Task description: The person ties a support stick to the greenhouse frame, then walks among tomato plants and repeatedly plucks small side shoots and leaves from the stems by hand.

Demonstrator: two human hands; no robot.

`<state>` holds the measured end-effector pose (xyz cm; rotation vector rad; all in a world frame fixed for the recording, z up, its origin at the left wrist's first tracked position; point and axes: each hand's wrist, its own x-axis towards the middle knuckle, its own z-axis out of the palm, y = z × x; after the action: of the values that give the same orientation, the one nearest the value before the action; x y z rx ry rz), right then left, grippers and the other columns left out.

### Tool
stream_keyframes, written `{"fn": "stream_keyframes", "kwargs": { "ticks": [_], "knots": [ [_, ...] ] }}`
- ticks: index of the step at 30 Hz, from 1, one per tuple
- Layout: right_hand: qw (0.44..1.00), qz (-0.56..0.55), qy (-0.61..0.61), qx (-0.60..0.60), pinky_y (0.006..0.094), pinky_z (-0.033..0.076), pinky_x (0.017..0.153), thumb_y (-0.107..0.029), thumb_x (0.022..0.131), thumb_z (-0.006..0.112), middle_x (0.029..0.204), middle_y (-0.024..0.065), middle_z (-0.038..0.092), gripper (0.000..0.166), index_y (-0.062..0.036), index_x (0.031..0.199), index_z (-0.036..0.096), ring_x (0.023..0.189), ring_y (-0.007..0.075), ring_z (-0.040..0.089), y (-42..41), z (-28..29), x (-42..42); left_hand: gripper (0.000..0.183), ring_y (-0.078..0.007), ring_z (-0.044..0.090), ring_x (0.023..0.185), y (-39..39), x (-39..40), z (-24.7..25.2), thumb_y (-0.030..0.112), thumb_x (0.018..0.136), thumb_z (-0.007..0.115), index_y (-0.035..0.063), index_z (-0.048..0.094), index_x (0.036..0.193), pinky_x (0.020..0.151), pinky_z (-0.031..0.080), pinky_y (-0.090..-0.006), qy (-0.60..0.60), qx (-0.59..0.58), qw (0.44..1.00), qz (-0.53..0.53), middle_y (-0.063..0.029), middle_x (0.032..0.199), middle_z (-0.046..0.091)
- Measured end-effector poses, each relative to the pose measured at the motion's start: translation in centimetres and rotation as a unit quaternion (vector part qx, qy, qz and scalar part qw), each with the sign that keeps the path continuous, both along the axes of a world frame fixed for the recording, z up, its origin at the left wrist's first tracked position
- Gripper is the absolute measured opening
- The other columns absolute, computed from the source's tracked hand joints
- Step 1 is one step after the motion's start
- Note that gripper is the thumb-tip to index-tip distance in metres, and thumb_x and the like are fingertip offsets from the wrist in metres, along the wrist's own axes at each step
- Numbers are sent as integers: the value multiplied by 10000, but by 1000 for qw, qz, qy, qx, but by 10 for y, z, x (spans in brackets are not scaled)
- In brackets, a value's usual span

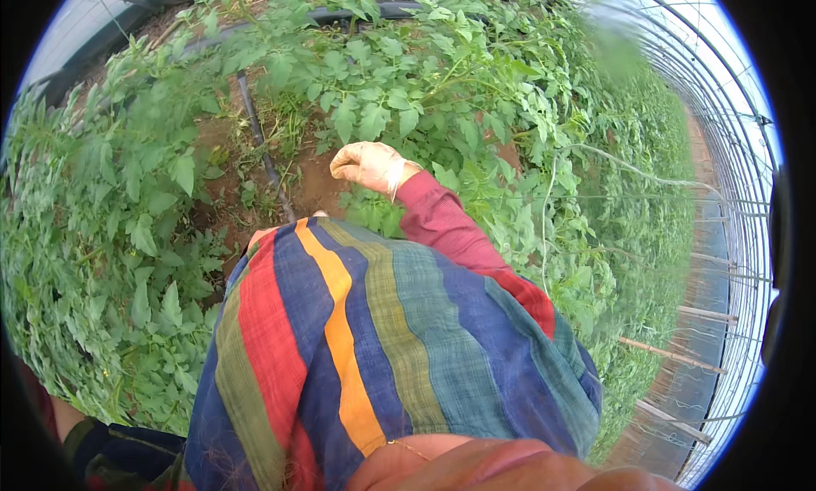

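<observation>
My right hand, in a thin pale glove with a whitish band at the wrist, hangs over bare soil beside the tomato plants. Its fingers are curled in, and nothing shows between them; the palm is hidden. A ribbed maroon sleeve covers that forearm. My left hand is out of view; only part of the left arm shows at the lower left rim. A peach-coloured patch peeks out past my striped top, too little to identify.
A dark drip irrigation pipe runs along the soil between the plants. Pale twine hangs at the right. Wooden stakes stand near the greenhouse wall, under metal hoops. Dense foliage fills the left side.
</observation>
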<state>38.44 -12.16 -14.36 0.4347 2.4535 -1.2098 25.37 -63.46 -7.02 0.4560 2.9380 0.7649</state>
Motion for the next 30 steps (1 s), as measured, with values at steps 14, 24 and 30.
{"fn": "stream_keyframes", "kwargs": {
  "ticks": [14,24,30],
  "knots": [
    [976,216,-28,-30,322,500,814,-195,814,662,953,89,699,215,-95,1003,687,915,216,660,-170,-32,-100,361,-187,580,1088,-185,205,-77,131,902,621,87,572,1256,931,466,-310,-169,-30,929,327,-73,1209,616],
    [925,379,-31,17,334,492,862,-271,824,665,1029,107,678,278,-87,1032,684,946,252,651,-223,-8,-175,347,-190,585,1082,-103,330,-100,142,900,624,95,582,1242,923,473,-315,-260,38,786,559,-75,1199,622],
    [873,488,9,28,301,509,809,-174,837,674,933,80,700,218,-68,1027,689,908,170,661,-220,7,-189,340,-191,587,1078,-9,334,-114,148,900,626,99,588,1234,919,477,-318,-262,103,755,592,-76,1193,626]
  ]
}}
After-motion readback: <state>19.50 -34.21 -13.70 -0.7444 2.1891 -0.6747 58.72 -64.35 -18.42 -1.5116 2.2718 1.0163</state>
